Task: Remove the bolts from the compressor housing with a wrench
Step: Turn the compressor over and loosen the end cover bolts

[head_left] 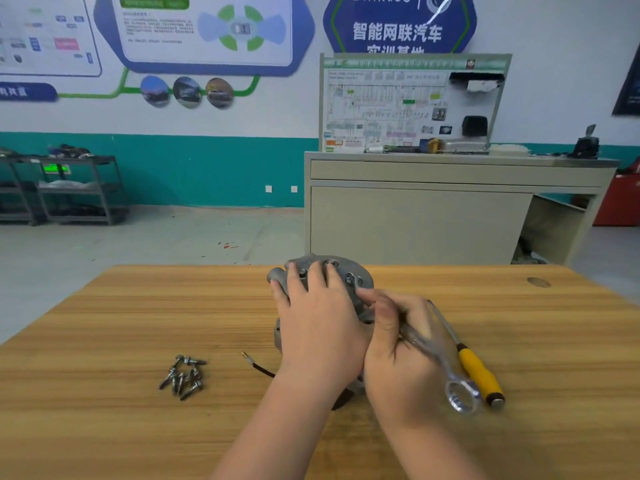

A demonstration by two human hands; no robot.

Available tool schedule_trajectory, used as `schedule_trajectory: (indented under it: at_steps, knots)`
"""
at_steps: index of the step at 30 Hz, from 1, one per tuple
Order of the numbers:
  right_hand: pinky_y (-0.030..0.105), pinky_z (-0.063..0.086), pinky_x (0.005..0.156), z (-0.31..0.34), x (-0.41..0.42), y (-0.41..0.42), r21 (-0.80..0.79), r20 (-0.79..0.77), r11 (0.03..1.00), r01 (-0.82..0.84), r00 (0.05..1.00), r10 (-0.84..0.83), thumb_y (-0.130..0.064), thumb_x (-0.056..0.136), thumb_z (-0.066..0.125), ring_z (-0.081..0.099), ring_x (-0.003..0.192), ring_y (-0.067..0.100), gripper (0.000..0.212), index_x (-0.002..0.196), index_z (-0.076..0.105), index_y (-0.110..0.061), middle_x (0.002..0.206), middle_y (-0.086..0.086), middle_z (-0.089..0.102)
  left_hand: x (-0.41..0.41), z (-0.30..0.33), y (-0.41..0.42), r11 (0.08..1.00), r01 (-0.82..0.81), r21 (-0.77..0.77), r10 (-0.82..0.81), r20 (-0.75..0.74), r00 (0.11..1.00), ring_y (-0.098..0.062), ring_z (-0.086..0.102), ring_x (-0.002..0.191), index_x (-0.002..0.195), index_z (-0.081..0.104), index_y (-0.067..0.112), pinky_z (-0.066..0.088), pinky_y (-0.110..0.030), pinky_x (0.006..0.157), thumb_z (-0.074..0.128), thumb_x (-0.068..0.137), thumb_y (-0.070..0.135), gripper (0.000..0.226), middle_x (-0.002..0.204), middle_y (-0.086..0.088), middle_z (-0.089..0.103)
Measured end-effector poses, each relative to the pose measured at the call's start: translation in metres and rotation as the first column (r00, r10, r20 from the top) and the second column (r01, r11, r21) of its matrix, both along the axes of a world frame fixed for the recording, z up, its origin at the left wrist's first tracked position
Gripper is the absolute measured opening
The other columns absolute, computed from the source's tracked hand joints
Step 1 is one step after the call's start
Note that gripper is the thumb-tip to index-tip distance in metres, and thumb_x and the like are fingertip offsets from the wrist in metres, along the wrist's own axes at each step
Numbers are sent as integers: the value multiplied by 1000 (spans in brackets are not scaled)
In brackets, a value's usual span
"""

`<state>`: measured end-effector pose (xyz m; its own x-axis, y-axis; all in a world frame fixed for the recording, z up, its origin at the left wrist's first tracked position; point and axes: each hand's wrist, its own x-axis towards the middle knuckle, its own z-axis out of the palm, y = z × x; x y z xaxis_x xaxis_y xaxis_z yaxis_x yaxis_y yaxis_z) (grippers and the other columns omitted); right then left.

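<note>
A wooden tabletop (104,323) seen from above and behind a person's two bare hands, which work side by side near its middle. The grey metal compressor housing (346,271) sits on the tabletop just beyond the middle, mostly covered by the hands. The left hand (318,320) lies flat on top of the housing, its fingers straight and spread, pressing down on it. The right hand (398,341) is just beside it, touching it at the thumb side, with its fingers curled round the shaft of a silver wrench (446,368). The wrench's far end is hidden at the housing's right edge; its ring end points back toward the viewer and is blurred. A screwdriver with a yellow handle (479,375) lies on the tabletop just to the right of the wrench. A small heap of loose bolts (183,375) lies on the tabletop well to the left of the housing. A thin dark wire with a brass tip (258,364) lies between the bolts and the housing. Behind the tabletop stand a beige cabinet (415,220) with a diagram board and a teal-and-white wall
</note>
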<state>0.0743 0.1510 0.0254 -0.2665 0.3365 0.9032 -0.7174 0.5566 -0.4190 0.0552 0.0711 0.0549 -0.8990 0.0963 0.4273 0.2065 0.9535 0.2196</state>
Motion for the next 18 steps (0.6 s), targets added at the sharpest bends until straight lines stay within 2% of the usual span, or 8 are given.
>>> schedule_trajectory:
  at_steps: [2,4,7,10,12,15,18]
  knots:
    - [11,50,62,4,-2,-4,-167,-8,984,-69,998,68,-43,98,44,67,72,3,32,86,61,-19,78,-9,68,1,0,0,1000,3,10,-3,-9,1000,-34,3,145,151,17,13,4,-56,117,-5,66,66,103,156,-5,21]
    - [20,55,60,9,-6,-3,-367,-11,919,-146,988,153,-40,93,55,70,67,8,24,79,58,-20,70,-6,71,1,-2,0,1000,-2,18,3,-22,1000,-34,5,145,151,19,15,3,-55,116,1,64,73,106,155,-4,24]
    - [29,57,59,11,-13,4,-465,-6,871,-156,985,173,-32,89,65,72,62,16,25,70,57,-20,70,-3,72,0,-6,-1,1000,-12,17,13,-55,998,-36,7,145,151,20,21,4,-56,116,22,73,78,97,154,-4,28]
    - [26,55,59,11,-14,8,-426,15,894,-140,987,162,-23,93,62,70,60,13,33,62,52,-24,67,-4,71,0,-6,-1,1000,-4,10,4,-64,998,-37,8,145,151,17,28,4,-57,115,16,70,78,95,154,-4,29]
    - [21,52,58,13,-10,9,-326,33,938,-118,990,136,-22,94,60,67,59,10,33,61,53,-23,63,-1,67,1,-6,-1,1000,21,6,-21,-66,998,-38,7,144,151,13,33,2,-58,114,12,70,77,92,154,-4,28]
    - [25,43,49,17,-5,6,-54,32,998,9,999,-7,-20,94,57,54,51,13,37,59,55,-7,55,3,56,-1,-9,-2,998,67,-2,-67,-74,995,-40,5,144,150,7,38,2,-61,113,30,85,63,73,154,-5,25]
    - [28,39,45,22,-4,1,8,50,997,81,995,-81,-24,93,58,45,47,15,43,56,50,-4,52,3,49,-3,-12,-5,996,79,-27,-81,-83,993,-40,5,144,148,8,39,5,-61,114,43,89,53,70,154,-4,26]
